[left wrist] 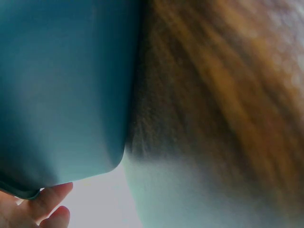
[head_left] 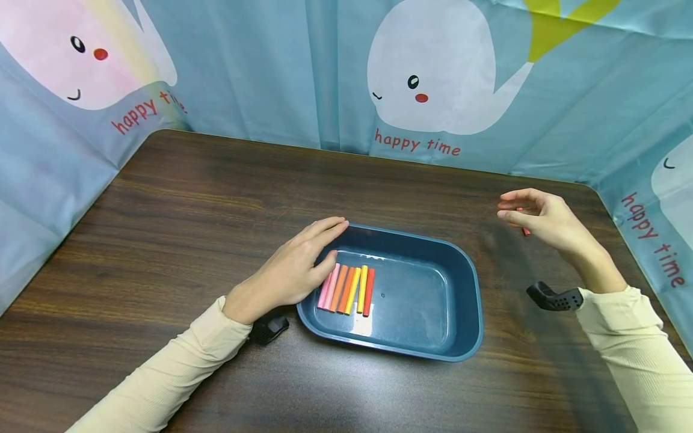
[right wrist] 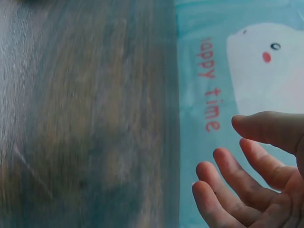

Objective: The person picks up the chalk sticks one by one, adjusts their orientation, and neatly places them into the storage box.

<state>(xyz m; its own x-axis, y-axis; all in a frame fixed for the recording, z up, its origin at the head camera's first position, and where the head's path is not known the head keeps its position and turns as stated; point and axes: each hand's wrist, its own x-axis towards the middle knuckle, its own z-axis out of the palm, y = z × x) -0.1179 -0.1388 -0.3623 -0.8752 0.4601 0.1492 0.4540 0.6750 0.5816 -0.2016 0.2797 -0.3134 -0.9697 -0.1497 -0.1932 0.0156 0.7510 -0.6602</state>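
Observation:
A dark blue plastic bin (head_left: 411, 352) stands on the table. My left hand (head_left: 289, 267) grips its left corner, with the thumb on the inner side and the other fingers over the rim; fingertips (left wrist: 57, 192) show against the outer edge in the left wrist view. Inside, a row of several crayon-like sticks (head_left: 344, 288) lies at the left end, pink through orange and yellow to red. At the right, my right hand (head_left: 552, 219) hovers with fingers apart and nothing between them. Below it is a red stick (head_left: 526, 231), partly hidden by the fingers.
The dark wood-grain table (head_left: 216, 198) runs back to a light blue curtain (head_left: 249, 66) with printed whales, which also closes off the left and right sides. Black wrist mounts (head_left: 552, 299) sit under both sleeves.

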